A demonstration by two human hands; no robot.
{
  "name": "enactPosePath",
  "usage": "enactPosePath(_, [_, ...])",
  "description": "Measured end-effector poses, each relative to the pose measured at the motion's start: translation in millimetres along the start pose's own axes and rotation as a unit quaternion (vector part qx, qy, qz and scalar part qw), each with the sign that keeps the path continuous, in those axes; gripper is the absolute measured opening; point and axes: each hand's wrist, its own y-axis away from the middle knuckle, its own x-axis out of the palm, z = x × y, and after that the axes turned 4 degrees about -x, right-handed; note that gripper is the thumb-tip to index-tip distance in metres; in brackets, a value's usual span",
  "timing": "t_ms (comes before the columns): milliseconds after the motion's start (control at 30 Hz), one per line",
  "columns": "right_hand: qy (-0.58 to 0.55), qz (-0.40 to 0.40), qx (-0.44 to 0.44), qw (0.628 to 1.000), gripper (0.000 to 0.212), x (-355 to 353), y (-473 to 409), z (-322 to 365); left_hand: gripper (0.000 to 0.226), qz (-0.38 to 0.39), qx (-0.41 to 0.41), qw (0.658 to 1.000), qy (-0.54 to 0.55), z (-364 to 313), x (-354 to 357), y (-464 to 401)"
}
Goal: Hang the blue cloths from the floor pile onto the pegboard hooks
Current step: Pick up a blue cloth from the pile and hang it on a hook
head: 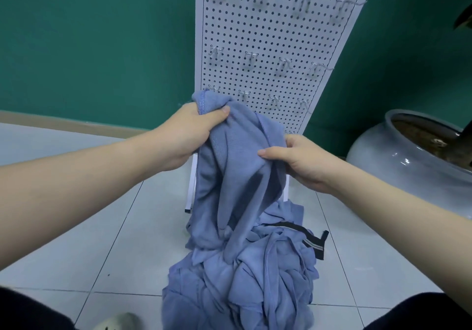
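Probably a home room: tiled floor (pixel 107 227), green wall (pixel 102 36) (potted plant (pixel 413 156)).

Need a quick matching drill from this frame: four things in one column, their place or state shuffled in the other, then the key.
Things:
1. lifted blue cloth
2. cloth pile
3. pegboard hooks
4. grey pot

Place or state:
A. on the floor to the right of the pegboard
B. bare, nothing hanging on those in view
C. gripped by the left hand and the right hand
D. heaped on the floor tiles in front of the person

Pairs: 1-C, 2-D, 3-B, 4-A
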Motion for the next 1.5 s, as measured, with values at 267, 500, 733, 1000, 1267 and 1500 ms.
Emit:
enactPosePath(267, [-0.079, -0.075, -0.050, 0.993, 0.019, -11, -2, 15, 0.037, 0.128, -0.127, 0.963, -0.203, 26, -10, 5])
enactPosePath(500, [0.005, -0.031, -0.033, 0.999, 0.034, -44, 0, 12, 0.016, -0.005, -0.114, 0.976, -0.183, 26, -25, -9])
enactPosePath(733, [0.275, -0.096, -0.069, 0.954, 0.027, -54, 7, 3, 0.019, -0.105, -0.091, 0.984, -0.110, 27, -39, -19])
enactPosePath(1000, [0.111, -0.187, 0.013, 0.976, 0.041, -58, -3, -8, 0.035, -0.169, -0.115, 0.978, -0.031, 24, -52, -24])
enactPosePath(1267, [-0.098, -0.112, 0.046, 0.988, 0.018, -65, -10, -9, 0.031, -0.091, -0.113, 0.989, 0.034, 21, -49, -18])
enactPosePath(1500, [0.088, -0.128, -0.031, 0.987, 0.027, -67, -7, -12, 0.041, 0.022, -0.060, 0.997, -0.030, 13, -56, -13])
